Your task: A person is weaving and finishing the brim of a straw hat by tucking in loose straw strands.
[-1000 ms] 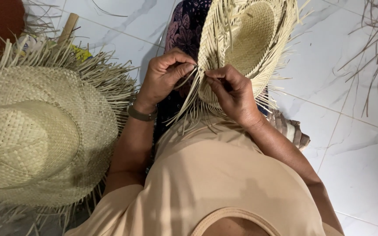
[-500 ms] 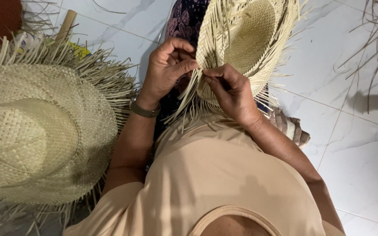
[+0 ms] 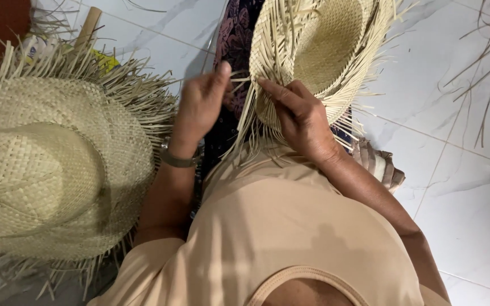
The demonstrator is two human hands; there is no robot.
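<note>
Beige shirt [image 3: 279,226] fills the near foreground & hides the lap below it. Both forearms are seen reaching out from it. A wristband [image 3: 178,160] is worn on the left wrist. The left hand [image 3: 202,105] is held just beside the brim of the unfinished straw hat [image 3: 327,45], fingers curled loosely, thumb raised; a thin straw strip [image 3: 238,79] appears pinched at the fingertips, though blur leaves the grip uncertain. The right hand [image 3: 296,116] is laid on the hat's near brim, fingers stretched & pressed onto the woven strands, nothing closed inside it. The hat is held crown away, hollow side up, over the knees, w/ loose strand ends [image 3: 250,130] hanging twd the shirt & partly covering the dark patterned cloth [image 3: 236,39] behind.

At the person's left, a second straw hat [image 3: 46,170], crown up w/ a ragged fringe, is set on the floor, well apart from the hands. Beyond it a cardboard tube [image 3: 88,25] & something yellow [image 3: 106,59] are partly hidden by the fringe. White tiled floor [image 3: 460,170] is seen at right, w/ loose straw strips [image 3: 486,73] scattered at the far edge.
</note>
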